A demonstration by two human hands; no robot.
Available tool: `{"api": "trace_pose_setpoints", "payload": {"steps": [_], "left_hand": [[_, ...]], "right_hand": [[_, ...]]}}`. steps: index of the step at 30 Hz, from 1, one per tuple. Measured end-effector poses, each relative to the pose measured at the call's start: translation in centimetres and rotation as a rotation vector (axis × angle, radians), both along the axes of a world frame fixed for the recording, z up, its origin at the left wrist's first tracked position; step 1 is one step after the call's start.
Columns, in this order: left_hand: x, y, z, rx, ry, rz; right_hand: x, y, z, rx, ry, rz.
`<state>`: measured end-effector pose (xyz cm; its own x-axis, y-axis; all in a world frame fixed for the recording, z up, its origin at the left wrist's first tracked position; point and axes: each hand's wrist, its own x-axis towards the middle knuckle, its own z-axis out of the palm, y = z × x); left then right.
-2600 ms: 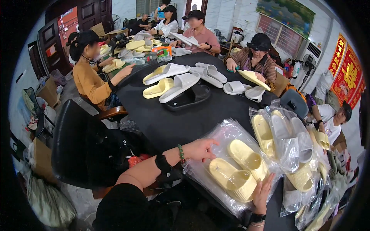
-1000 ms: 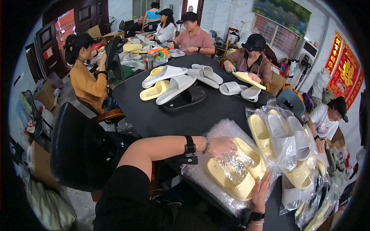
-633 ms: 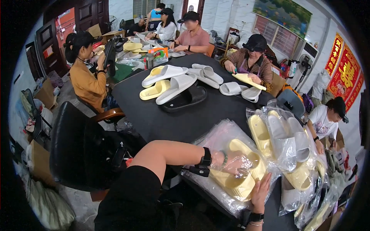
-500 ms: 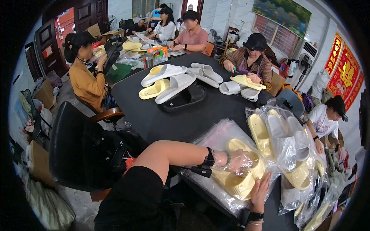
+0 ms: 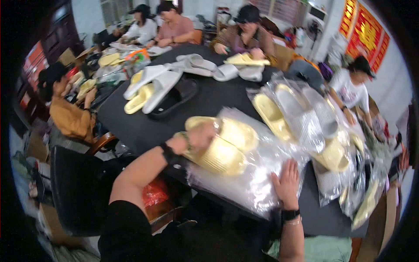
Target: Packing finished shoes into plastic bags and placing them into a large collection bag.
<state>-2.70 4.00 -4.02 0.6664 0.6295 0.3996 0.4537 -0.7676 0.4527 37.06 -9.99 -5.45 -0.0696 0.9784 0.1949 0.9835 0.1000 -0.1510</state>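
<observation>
A pair of pale yellow slide slippers (image 5: 224, 161) hangs over the left part of a stack of clear plastic bags (image 5: 257, 192). My left hand (image 5: 201, 137), smeared by motion, is closed around the slippers at their left end. Flat on the right side of the bags rests my right hand (image 5: 286, 183), its fingers stretched out and holding nothing. Just beyond it lies a heap of bagged slippers (image 5: 301, 118), grey and yellow, on the dark table (image 5: 205, 94).
Loose grey slippers (image 5: 161, 85), yellow ones and a black slipper (image 5: 185, 94) lie toward the far left. A black chair (image 5: 72, 187) stands at my left. Several people work around the table, one in a brown top (image 5: 72, 113).
My left hand has moved left with the yellow slippers, baring the bag stack. My right hand has left the slippers' side and now lies on the bags. The view has turned right.
</observation>
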Motion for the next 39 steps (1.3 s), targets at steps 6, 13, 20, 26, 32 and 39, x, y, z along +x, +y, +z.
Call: {"api": "trace_pose_setpoints", "payload": {"steps": [6,13,20,26,32,39], "left_hand": [[-13.8,-1.4,3.6,0.09,0.138,0.453],[-7.1,-8.6,18.4,0.519,-0.192,0.772],[8.8,-13.9,16.8,0.29,-0.142,0.121],[12.3,-13.1,8.2,-0.022,0.183,0.171],[4.1,-11.1,2.6,-0.051,0.095,0.404],[2.7,-11.6,1.9,-0.068,0.11,0.48]], "right_hand": [[-0.9,0.2,1.0,0.069,0.018,0.037],[-0.6,-0.1,0.4,0.091,0.024,0.011],[1.2,-0.1,-2.1,0.098,0.49,0.137],[1.4,0.5,-2.8,0.143,0.043,0.047],[0.7,0.5,-2.4,0.158,0.033,-0.009],[1.3,0.6,-0.1,0.016,0.117,-0.04]]}}
